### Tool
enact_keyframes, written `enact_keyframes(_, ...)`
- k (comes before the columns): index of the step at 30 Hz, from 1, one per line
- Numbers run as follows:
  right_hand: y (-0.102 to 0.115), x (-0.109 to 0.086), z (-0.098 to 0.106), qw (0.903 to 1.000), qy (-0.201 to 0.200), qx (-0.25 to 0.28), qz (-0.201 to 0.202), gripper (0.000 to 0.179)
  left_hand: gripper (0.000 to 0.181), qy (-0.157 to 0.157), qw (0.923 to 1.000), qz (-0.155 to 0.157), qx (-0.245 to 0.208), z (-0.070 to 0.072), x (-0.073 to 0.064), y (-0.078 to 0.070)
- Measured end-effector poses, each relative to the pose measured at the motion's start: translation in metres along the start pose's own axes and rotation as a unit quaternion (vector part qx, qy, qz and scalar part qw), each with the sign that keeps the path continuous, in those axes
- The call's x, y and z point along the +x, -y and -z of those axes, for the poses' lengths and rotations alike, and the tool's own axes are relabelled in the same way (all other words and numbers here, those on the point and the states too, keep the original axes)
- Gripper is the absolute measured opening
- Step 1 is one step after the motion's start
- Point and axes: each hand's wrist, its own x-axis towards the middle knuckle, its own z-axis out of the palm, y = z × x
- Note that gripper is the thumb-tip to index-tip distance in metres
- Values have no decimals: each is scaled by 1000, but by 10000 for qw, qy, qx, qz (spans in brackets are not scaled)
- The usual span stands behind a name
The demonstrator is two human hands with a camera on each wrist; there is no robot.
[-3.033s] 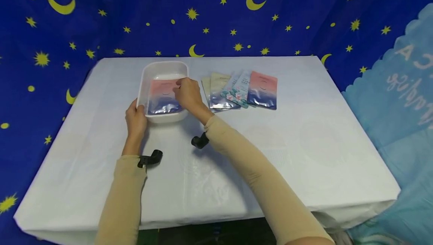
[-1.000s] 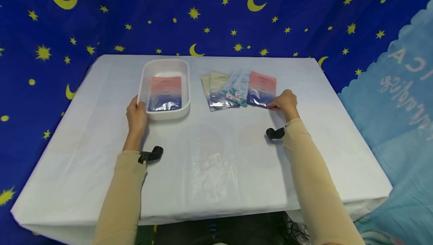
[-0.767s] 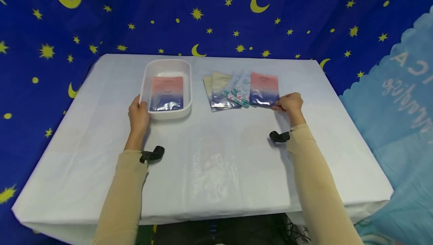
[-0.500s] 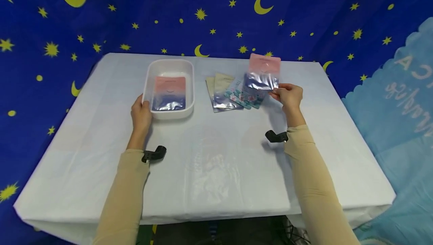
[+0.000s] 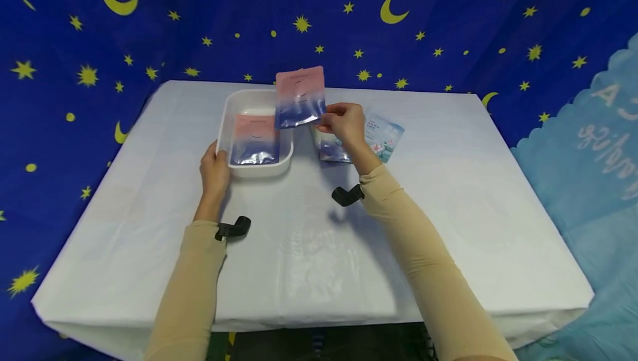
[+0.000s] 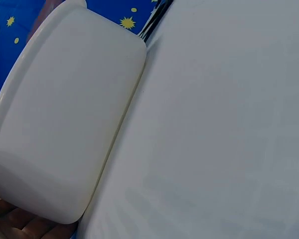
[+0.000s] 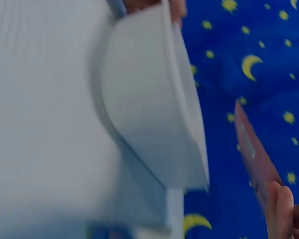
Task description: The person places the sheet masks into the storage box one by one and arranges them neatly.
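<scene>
My right hand pinches a pink-to-blue foil sachet by its lower right corner, raised over the right rim of a white plastic tub. In the right wrist view that sachet shows nearly edge-on beside the fingers. A matching pink-and-blue sachet lies flat inside the tub. My left hand grips the tub's front left corner, thumb at the rim; its fingers curl under that corner in the left wrist view. Light blue floral sachets and a silvery sachet lie on the table, partly hidden behind my right hand.
A white cloth covers the table. Behind it hangs a dark blue curtain with yellow moons and stars, and a light blue cloth hangs at the right. A black camera is strapped to my right wrist.
My right hand came from the tub to the pile, took the top pink-and-blue sachet and carried it left and up to the tub. The floral sachets beneath are uncovered. My left hand stays on the tub.
</scene>
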Motion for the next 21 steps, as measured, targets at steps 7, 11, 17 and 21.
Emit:
enact_keyframes(7, -15, -7, -43, 9948, 397, -905, 254, 21, 47, -27, 10000, -46, 3, -1, 0, 1)
enact_keyframes(11, -22, -10, -57, 9884, 492, -1372, 420, 18, 46, -15, 10000, -55, -30, -1, 0, -1)
enact_keyframes(17, -30, -13, -73, 9765, 490, -2032, 527, 18, 47, -13, 10000, -15, -73, -1, 1, -1)
enact_keyframes(21, -33, -15, -82, 9784, 565, -1963, 315, 18, 46, -97, 9999, -4, -59, -2, 1, 0)
